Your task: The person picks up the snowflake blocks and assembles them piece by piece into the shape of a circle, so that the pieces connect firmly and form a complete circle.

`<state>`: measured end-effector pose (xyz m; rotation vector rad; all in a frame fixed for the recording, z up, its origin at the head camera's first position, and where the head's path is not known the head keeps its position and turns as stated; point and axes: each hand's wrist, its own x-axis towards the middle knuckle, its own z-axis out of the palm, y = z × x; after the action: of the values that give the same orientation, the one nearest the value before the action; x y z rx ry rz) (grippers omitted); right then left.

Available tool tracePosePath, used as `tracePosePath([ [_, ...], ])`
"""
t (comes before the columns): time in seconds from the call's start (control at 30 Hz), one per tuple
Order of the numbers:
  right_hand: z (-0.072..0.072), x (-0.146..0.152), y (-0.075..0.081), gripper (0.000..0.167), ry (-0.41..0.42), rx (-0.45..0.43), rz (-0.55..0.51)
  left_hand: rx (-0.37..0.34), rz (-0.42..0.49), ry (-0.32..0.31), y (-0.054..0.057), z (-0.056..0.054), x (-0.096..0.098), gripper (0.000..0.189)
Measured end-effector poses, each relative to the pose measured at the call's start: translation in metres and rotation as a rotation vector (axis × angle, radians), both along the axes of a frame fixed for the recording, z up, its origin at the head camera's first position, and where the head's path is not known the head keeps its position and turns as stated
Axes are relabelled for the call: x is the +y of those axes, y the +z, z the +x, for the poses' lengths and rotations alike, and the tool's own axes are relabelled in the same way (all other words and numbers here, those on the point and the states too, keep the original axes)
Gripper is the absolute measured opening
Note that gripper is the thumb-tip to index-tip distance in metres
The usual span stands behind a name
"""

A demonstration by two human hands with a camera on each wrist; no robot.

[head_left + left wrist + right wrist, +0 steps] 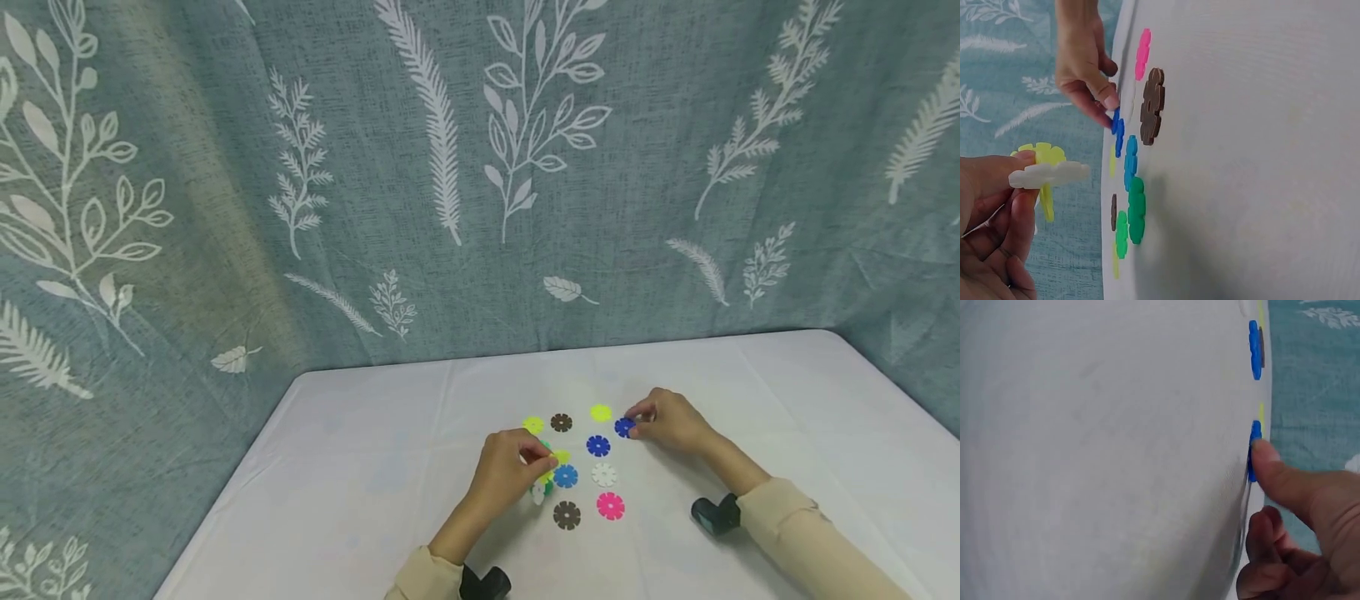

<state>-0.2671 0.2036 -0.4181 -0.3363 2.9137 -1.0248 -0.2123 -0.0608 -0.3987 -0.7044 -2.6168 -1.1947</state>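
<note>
Behind your work hangs a leaf-patterned curtain (637, 208); before it your white table (375, 467) gives wide room left and right, its edges well away from your hands. Your left hand (510, 467) pinches yellow (1050, 152) and white (1047, 177) pieces above the tabletop. Your right hand (671, 421) pinches a dark-blue disc (622, 427), rightmost of the spread.

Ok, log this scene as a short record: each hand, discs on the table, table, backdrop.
Left hand: pinches a white disc and at least one yellow disc
Right hand: pinches a dark blue disc
Other discs on table: include pink disc, light blue disc, brown discs, green discs
Table: white covering
Backdrop: teal cloth, white leaf prints
</note>
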Motion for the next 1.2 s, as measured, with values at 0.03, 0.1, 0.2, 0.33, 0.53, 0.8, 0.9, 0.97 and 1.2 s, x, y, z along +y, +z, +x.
tracePosePath([
  [0.03,0.001,-0.001,0.001,0.025,-0.004,0.006,0.011,0.0,0.001,0.001,0.0,0.0,0.0,0.006],
  [0.1,0.002,-0.004,0.004,0.021,-0.009,0.013,0.032,0.001,0.005,0.001,0.0,0.0,-0.001,0.006],
  [0.2,0.005,-0.01,0.011,0.015,-0.023,-0.001,0.017,0.007,0.007,-0.006,0.0,0.0,-0.001,0.006],
  [0.33,0.014,-0.027,0.027,0.012,-0.019,-0.151,-0.172,0.028,0.004,-0.017,0.0,0.001,-0.001,0.005],
  [0.53,0.032,-0.055,0.043,0.016,0.003,-0.343,-0.383,0.065,0.014,-0.05,0.003,0.004,0.002,0.005],
  [0.8,0.04,-0.063,0.046,0.017,-0.002,-0.348,-0.42,0.081,0.02,-0.054,0.005,0.007,0.002,0.005],
  [0.9,0.042,-0.063,0.046,0.017,0.03,-0.355,-0.427,0.095,0.015,-0.058,0.005,0.007,0.001,0.005],
  [0.97,0.042,-0.063,0.045,0.017,0.044,-0.358,-0.42,0.105,0.014,-0.074,0.004,0.007,0.002,0.005],
  [1.2,0.048,-0.067,0.044,0.013,0.012,-0.347,-0.419,0.188,-0.012,-0.069,0.002,0.01,0.005,0.005],
])
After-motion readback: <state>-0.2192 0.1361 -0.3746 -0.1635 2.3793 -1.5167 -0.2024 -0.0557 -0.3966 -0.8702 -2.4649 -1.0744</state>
